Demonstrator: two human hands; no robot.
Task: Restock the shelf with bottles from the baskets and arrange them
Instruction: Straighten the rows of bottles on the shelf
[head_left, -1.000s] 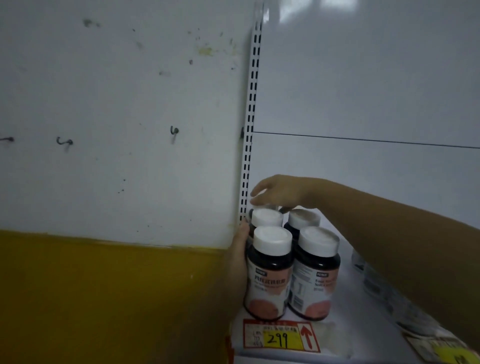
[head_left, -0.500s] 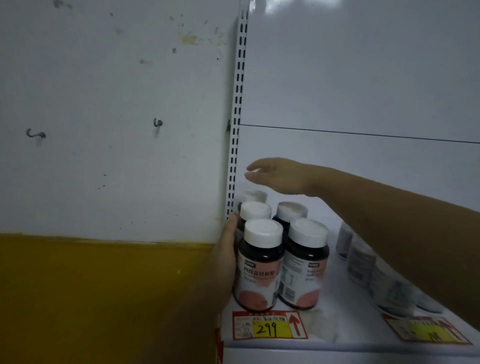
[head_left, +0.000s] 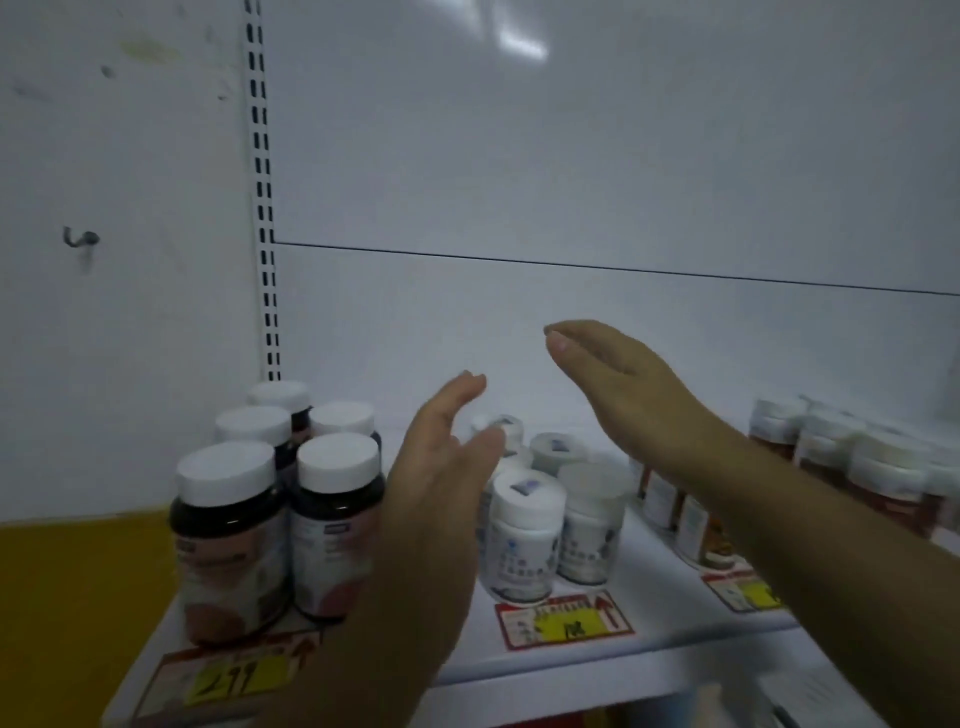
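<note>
Several dark bottles with white caps (head_left: 332, 525) stand in two rows at the left end of the white shelf (head_left: 597, 660). Right of them stands a group of white bottles (head_left: 524, 535). My left hand (head_left: 441, 499) is raised, fingers apart and empty, between the dark and the white bottles. My right hand (head_left: 618, 384) hovers open above the white bottles, touching nothing. More amber bottles with white caps (head_left: 841, 457) stand further right, partly hidden by my right forearm.
Price tags sit on the shelf's front edge: a yellow one (head_left: 234, 680) under the dark bottles, a red one (head_left: 566, 618) under the white ones. A slotted upright (head_left: 262, 208) runs up the white back panel. A yellow wall band (head_left: 72, 613) lies at lower left.
Both hands have left the dark bottles and moved right: the left hand let go of their side, the right hand shifted over the white bottles. The view has turned right.
</note>
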